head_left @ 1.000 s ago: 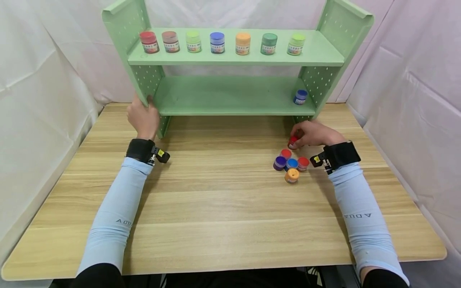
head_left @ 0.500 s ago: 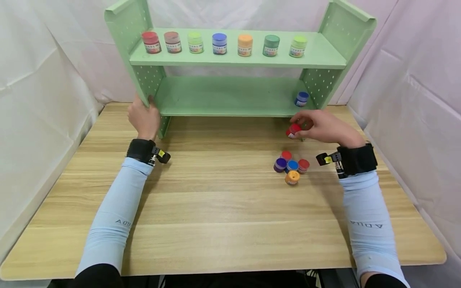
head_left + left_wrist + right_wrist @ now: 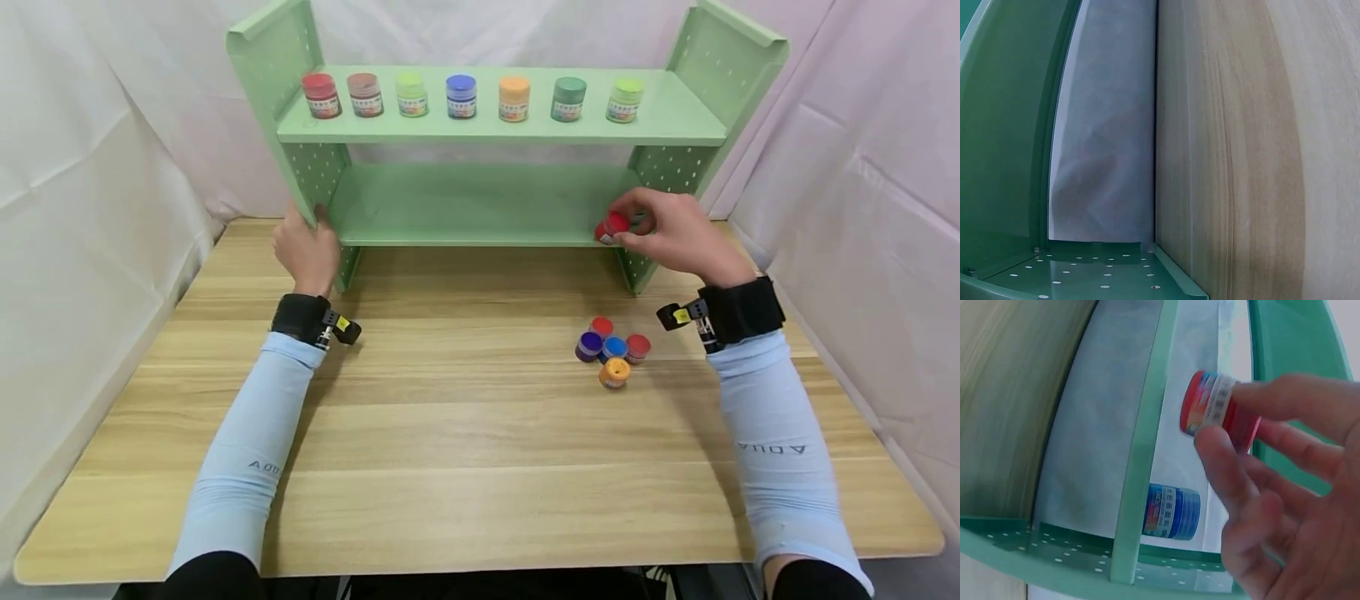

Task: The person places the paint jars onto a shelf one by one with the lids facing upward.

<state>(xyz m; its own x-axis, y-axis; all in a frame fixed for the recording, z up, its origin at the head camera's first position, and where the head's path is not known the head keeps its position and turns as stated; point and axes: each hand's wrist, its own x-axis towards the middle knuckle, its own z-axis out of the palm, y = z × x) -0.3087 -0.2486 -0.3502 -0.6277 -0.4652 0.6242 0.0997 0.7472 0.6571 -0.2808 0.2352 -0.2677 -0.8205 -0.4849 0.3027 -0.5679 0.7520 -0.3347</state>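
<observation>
My right hand (image 3: 681, 237) pinches a small red paint jar (image 3: 1210, 405) between thumb and fingers, at the front right of the lower shelf board (image 3: 480, 204). In the right wrist view, a blue paint jar (image 3: 1175, 512) stands on that board close to the held jar; in the head view my hand hides it. My left hand (image 3: 309, 254) grips the lower front edge of the green shelf's left side panel (image 3: 300, 179), fingertips partly hidden behind it. The left wrist view shows the shelf's underside (image 3: 1010, 137) and perforated side, but no hand.
Several paint jars stand in a row on the upper board (image 3: 480, 129), from a red jar (image 3: 322, 96) to a light green jar (image 3: 625, 101). On the wooden table (image 3: 450, 467), a cluster holds a purple jar (image 3: 588, 347), a blue-lidded jar (image 3: 613, 348), an orange jar (image 3: 615, 373) and two red-lidded jars.
My right hand has lifted the red paint jar from the table beside the cluster up to the lower shelf board. The left hand keeps its grip on the shelf's side panel.
</observation>
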